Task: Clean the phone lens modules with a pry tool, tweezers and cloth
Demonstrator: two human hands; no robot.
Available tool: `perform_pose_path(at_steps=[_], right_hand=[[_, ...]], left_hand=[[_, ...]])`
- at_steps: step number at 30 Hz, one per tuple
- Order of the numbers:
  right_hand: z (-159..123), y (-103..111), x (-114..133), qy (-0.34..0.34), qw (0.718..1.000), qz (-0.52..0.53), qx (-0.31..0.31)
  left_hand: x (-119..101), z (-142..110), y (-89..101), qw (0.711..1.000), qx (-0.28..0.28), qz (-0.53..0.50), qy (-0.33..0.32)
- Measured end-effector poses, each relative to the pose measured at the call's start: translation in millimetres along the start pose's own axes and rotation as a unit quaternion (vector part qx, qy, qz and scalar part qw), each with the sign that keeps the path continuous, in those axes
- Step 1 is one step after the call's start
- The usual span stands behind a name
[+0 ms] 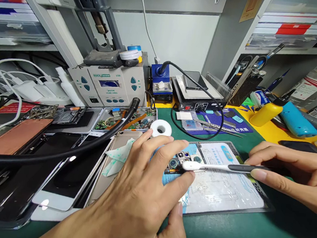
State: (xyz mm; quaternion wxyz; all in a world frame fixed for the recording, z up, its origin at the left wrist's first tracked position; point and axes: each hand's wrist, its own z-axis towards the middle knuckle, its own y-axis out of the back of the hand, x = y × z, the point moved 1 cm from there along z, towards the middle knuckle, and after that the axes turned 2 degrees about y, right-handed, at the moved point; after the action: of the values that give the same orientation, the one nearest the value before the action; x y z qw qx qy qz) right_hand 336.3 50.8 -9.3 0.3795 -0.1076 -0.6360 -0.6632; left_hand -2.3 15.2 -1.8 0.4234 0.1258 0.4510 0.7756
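Observation:
A toothbrush (pixel 210 166) with a white head and a dark grey handle lies level in my right hand (pixel 292 172), pinched between thumb and fingers. Its head rests over a phone circuit board with camera modules (pixel 174 163), whose round dark lenses show. My left hand (pixel 151 183) reaches over the board from the left, fingers bent around it and a fingertip close beside the brush head. Much of the board is hidden under this hand. Beneath lies a white and blue printed work pad (pixel 224 195) in a clear cover.
Phones and screens (pixel 63 177) are stacked at left, with a black hose (pixel 99 139) crossing over them. Behind stand a soldering station (pixel 110 87), a tray of circuit boards (pixel 143 123), a white roll (pixel 161 128) and a heating plate (pixel 201 95). A yellow bottle (pixel 266 114) stands at right.

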Motion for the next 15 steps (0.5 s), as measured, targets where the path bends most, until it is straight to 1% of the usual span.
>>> perform_pose_path(at_steps=[5,10,15], right_hand=[[2.2,-0.4,-0.7,0.009,1.000,-0.005,-0.001],[0.7,-1.9,-0.5,-0.014,1.000,-0.006,-0.011],[-0.9,-1.0,-2.7,-0.009,1.000,0.002,0.004]], left_hand=[[-0.8,-0.3,0.0,1.000,-0.002,-0.001,0.000],[-0.7,-0.4,0.3,1.000,0.001,-0.002,0.000],[-0.9,-0.2,0.0,1.000,-0.001,-0.001,0.001]])
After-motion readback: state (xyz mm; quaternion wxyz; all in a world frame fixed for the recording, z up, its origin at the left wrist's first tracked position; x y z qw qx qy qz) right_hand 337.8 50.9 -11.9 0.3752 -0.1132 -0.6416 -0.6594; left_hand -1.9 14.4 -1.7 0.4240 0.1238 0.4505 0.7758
